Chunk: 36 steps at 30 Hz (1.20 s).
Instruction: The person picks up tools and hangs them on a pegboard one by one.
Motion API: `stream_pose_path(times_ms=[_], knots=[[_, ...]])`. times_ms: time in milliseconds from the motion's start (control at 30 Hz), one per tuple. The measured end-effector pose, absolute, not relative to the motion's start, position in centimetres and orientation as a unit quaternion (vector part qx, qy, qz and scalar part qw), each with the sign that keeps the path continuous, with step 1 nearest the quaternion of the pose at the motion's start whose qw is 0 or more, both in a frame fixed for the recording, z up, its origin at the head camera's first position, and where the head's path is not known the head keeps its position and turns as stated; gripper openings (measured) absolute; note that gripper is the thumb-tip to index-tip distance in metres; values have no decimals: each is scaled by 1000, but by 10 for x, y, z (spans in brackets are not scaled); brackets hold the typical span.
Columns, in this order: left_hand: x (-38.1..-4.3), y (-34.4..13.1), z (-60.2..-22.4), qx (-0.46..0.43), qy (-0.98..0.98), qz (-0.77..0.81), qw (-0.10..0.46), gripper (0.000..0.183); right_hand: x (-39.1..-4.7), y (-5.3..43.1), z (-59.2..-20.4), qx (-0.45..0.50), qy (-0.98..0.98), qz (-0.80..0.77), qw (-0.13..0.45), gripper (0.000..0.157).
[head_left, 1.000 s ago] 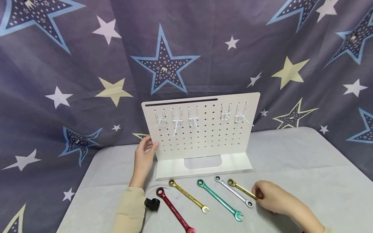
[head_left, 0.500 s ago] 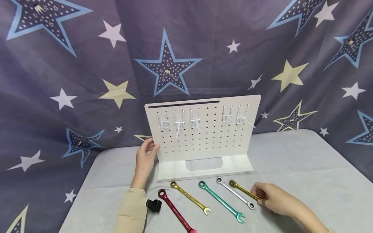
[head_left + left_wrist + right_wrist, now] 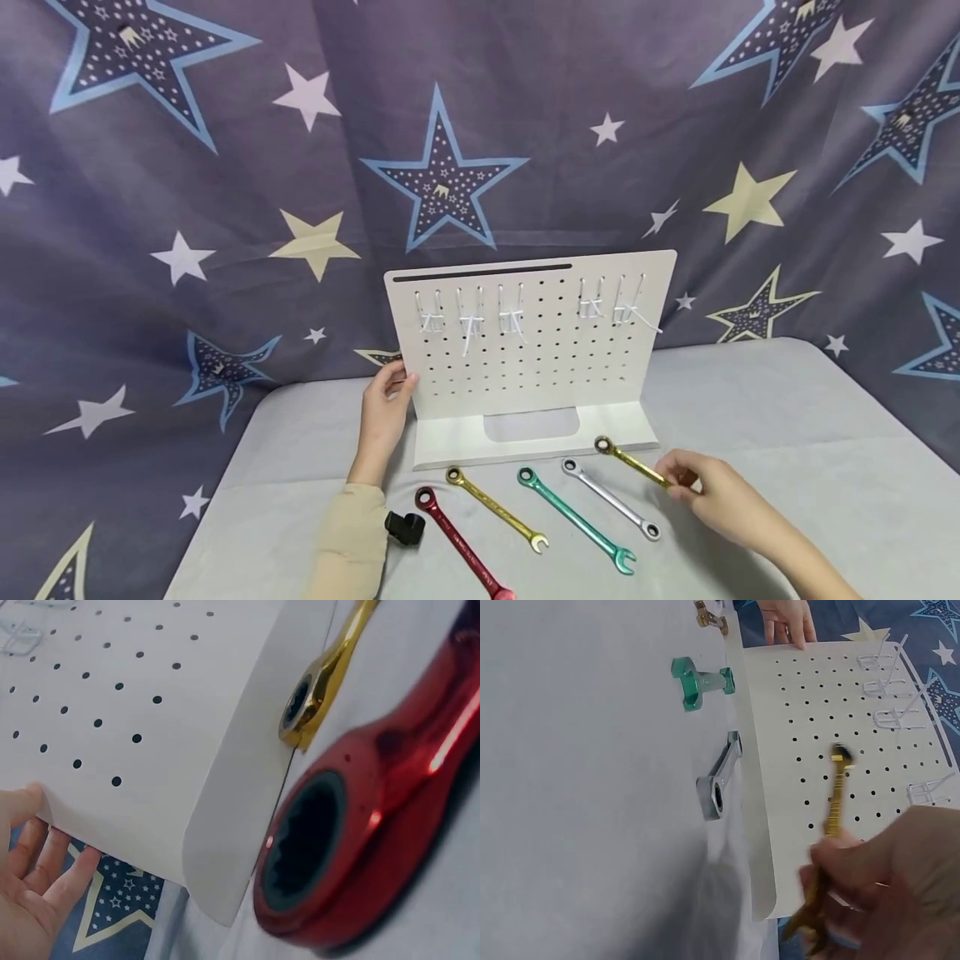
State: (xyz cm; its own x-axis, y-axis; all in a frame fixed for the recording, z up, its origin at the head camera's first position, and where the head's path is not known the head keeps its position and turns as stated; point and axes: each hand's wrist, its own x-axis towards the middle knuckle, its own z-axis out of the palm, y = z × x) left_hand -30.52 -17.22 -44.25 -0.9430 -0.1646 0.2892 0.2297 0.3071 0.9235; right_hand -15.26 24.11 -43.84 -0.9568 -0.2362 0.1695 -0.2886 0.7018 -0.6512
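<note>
A white pegboard (image 3: 525, 358) with several white hooks stands upright on its base. My left hand (image 3: 384, 408) grips the board's left edge, thumb on the front face and fingers behind it. In the right wrist view my right hand (image 3: 877, 885) pinches a gold ratchet wrench (image 3: 836, 799) near its middle, the ring end pointing away. That wrench is raised off the table, in front of the board's right side. Lying on the cloth are a red wrench (image 3: 461, 542), another gold wrench (image 3: 495, 508), a green wrench (image 3: 573, 517) and a silver wrench (image 3: 611, 500).
A small black object (image 3: 405, 527) lies beside the left sleeve. Grey cloth covers the table (image 3: 810, 417). A dark curtain (image 3: 562, 200) with stars hangs behind the board. The hooks (image 3: 630, 312) stick out toward me along the board's upper part.
My right hand has lifted the gold wrench off the cloth, raising it toward the board. My left hand keeps its grip on the board's edge. The head view has shifted slightly.
</note>
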Motion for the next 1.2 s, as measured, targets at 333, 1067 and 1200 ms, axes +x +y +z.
stream_pose_path(times_ms=[333,1067,1200], knots=[[-296,-168,-463,-3,-811,-569,138,30,-148,244,-431,74,-828,547,101,20],[-305,-170,-457,-40,-809,-573,122,28,-162,230,-400,0,-711,686,154,20],[-313,-176,-442,-46,-814,-564,132,28,-179,224,-398,-1,-695,703,150,20]])
